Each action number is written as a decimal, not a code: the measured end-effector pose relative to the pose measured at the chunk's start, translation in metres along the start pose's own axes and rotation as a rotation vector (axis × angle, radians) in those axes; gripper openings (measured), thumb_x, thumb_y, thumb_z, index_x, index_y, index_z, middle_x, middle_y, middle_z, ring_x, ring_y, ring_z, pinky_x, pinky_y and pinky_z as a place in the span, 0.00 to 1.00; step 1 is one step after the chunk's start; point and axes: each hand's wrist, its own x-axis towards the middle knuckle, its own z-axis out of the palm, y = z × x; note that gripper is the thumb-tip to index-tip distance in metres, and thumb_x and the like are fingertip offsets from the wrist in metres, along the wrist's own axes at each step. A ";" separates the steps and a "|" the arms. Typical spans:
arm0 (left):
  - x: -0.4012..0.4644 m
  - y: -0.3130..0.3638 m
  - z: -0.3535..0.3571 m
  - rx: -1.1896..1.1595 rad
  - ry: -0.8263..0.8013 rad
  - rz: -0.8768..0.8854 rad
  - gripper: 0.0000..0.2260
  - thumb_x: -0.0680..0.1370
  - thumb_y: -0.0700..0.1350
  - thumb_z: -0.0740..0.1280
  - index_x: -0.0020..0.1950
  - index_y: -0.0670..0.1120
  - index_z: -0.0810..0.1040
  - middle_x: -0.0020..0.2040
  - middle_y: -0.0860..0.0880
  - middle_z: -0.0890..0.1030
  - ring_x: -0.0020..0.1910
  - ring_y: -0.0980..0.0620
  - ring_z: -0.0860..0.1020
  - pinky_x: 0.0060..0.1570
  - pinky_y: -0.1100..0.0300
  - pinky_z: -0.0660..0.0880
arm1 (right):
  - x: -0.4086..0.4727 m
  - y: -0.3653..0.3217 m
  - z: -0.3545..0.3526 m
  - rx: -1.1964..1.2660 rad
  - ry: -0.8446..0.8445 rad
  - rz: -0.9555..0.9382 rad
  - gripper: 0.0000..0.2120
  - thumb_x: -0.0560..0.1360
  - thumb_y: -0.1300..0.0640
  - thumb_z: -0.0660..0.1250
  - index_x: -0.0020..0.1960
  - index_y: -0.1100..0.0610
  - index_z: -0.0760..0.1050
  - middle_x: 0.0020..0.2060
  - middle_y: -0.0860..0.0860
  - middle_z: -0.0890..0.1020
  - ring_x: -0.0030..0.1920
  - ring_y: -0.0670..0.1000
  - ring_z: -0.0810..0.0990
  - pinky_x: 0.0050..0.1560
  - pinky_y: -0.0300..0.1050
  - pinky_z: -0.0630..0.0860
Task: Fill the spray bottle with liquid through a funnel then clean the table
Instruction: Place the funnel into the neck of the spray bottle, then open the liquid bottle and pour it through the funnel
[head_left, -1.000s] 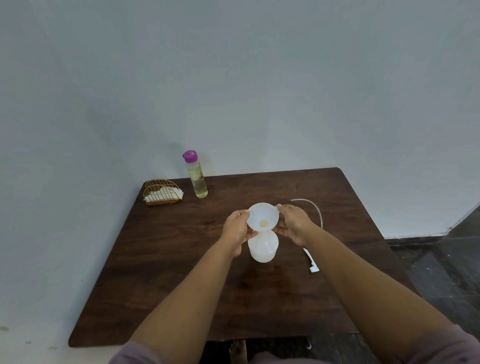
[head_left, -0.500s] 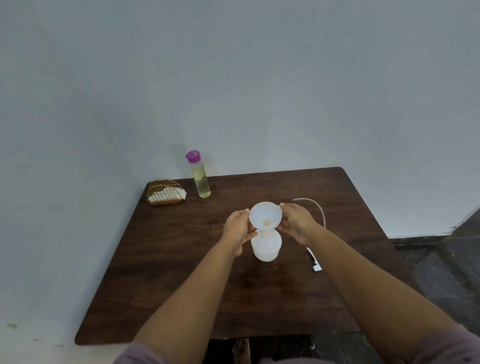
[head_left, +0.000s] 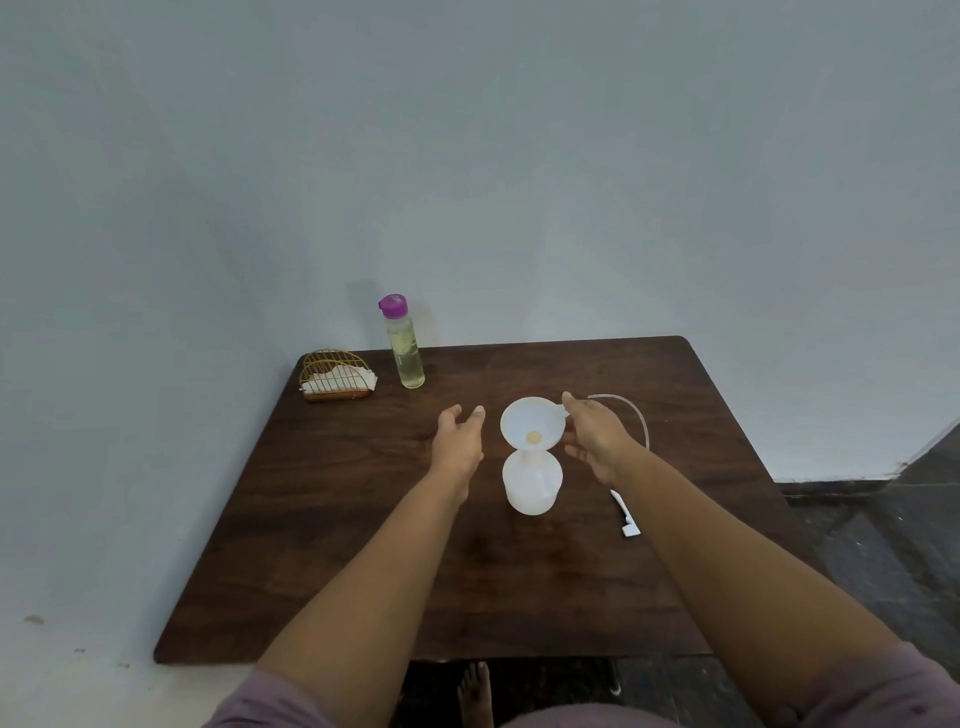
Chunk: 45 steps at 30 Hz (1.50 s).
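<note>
Your left hand (head_left: 457, 439) has let go of the funnel (head_left: 532, 422) since a moment ago and now hangs just to the funnel's left, apart from it, with the fingers loosely spread and holding nothing. Your right hand (head_left: 597, 439) stays at the funnel's right side, thumb and fingers lightly curled at its rim and tab; whether it truly pinches the rim or only touches it is hard to tell. That white funnel sits with its spout in the neck of the white spray bottle (head_left: 532, 483), which stands upright on the dark wooden table (head_left: 363, 545) just below and between your hands. Beyond your right wrist lies the spray head (head_left: 626, 514), its thin tube (head_left: 631, 410) curving away behind the hand. Well ahead of your left hand stands a clear bottle (head_left: 406, 348) of pale yellow liquid with a purple cap, and left of it a wire napkin holder (head_left: 336, 375).
</note>
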 end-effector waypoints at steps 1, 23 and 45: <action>0.001 0.000 -0.003 -0.001 0.012 0.006 0.23 0.81 0.52 0.62 0.76 0.51 0.62 0.62 0.49 0.76 0.48 0.56 0.76 0.63 0.51 0.74 | 0.001 -0.001 -0.001 -0.017 0.024 -0.007 0.21 0.80 0.45 0.59 0.68 0.56 0.68 0.62 0.53 0.76 0.60 0.54 0.76 0.64 0.53 0.73; 0.126 0.075 -0.122 0.082 0.126 0.175 0.23 0.80 0.47 0.66 0.73 0.48 0.66 0.63 0.48 0.76 0.60 0.50 0.74 0.65 0.52 0.72 | 0.079 -0.125 0.119 -0.463 0.030 -0.378 0.08 0.76 0.52 0.66 0.54 0.53 0.76 0.50 0.50 0.79 0.45 0.50 0.77 0.50 0.46 0.75; 0.299 0.085 -0.107 0.402 -0.232 0.189 0.33 0.78 0.45 0.69 0.78 0.47 0.55 0.68 0.44 0.71 0.67 0.45 0.72 0.68 0.49 0.71 | 0.201 -0.105 0.300 -0.518 0.085 -0.338 0.34 0.73 0.47 0.71 0.72 0.54 0.59 0.65 0.57 0.70 0.65 0.57 0.71 0.61 0.49 0.74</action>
